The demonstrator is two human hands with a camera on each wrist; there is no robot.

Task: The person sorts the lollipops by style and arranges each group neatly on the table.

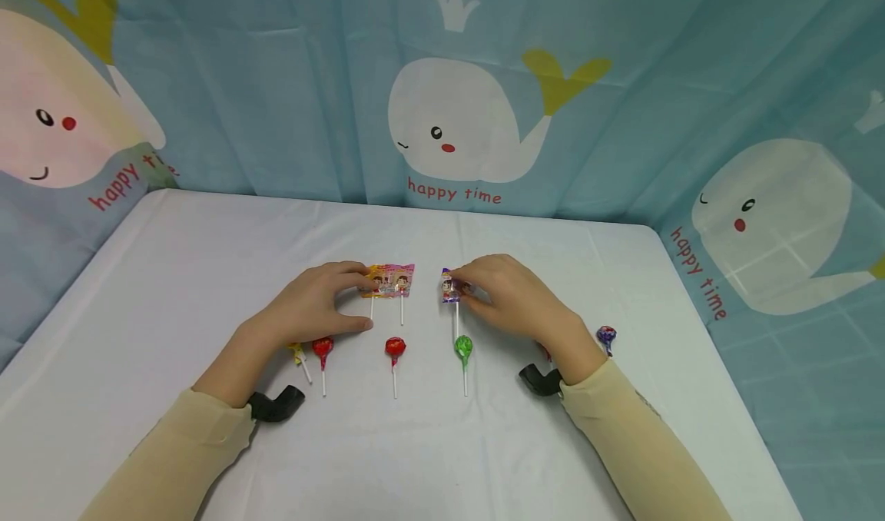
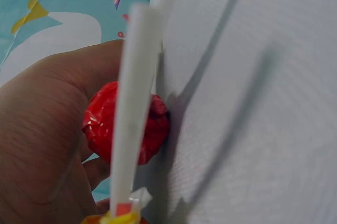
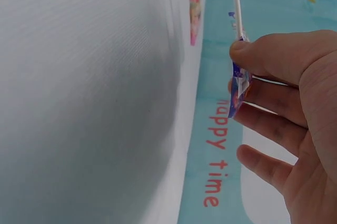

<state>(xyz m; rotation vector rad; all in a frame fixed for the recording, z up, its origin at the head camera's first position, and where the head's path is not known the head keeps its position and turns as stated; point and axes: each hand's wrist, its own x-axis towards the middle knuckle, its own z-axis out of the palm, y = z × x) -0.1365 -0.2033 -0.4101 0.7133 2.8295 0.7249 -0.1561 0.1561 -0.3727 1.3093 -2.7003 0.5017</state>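
My right hand [image 1: 515, 298] pinches a flat lollipop in a purple wrapper [image 1: 447, 287] between thumb and fingers; its white stick points toward me. In the right wrist view that wrapper [image 3: 239, 90] hangs clear of the table. Left of it, a flat lollipop in a pink wrapper [image 1: 403, 281] lies beside one in a yellow wrapper [image 1: 379, 284]. The fingertips of my left hand [image 1: 314, 298] touch the yellow wrapper, while the thumb stays apart from them near its stick. A round red lollipop [image 2: 97, 124] hides part of this hand in the left wrist view.
Nearer me are a yellow lollipop [image 1: 297, 353], red lollipops [image 1: 323, 347] [image 1: 395, 346], a green one [image 1: 463, 346] and a purple one [image 1: 606, 335]. Another peeks out by the right wrist. Black wrist mounts [image 1: 276, 404] sit by both sleeves; a whale-print curtain [image 1: 290, 106] stands behind the white table [image 1: 359, 467].
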